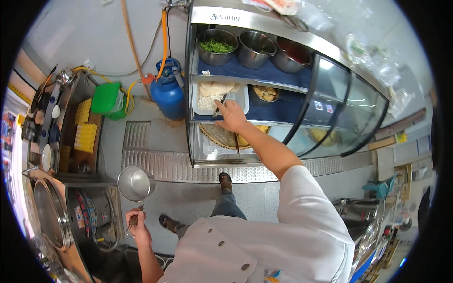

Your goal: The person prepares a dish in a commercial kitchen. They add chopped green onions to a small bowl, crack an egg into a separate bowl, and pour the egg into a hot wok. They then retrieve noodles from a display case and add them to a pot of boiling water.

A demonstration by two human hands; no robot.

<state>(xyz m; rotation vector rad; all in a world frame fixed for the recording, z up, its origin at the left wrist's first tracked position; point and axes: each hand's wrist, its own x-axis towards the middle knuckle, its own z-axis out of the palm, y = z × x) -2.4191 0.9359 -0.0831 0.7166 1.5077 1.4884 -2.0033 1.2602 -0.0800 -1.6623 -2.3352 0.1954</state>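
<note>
My left hand (136,220) grips the handle of a metal saucepan (136,184), held out over the floor with its inside facing up. At the glass display cabinet (191,141), my right hand (231,115) reaches over the middle shelf, thumb and index finger spread. Between them runs a dark utensil, perhaps tongs or chopsticks (216,111), at the edge of a white tray (244,99). Pale noodles (208,102) and a sheet of dough-like food (217,88) lie in this tray. Whether the fingertips touch the utensil is hard to tell.
Steel pots (216,56) line the top shelf, one with chopped greens. A pot of food (266,93) stands right of the tray. Below is a woven basket (217,136). A blue gas cylinder (170,95), green bin (106,99) and steel counter (76,166) stand left.
</note>
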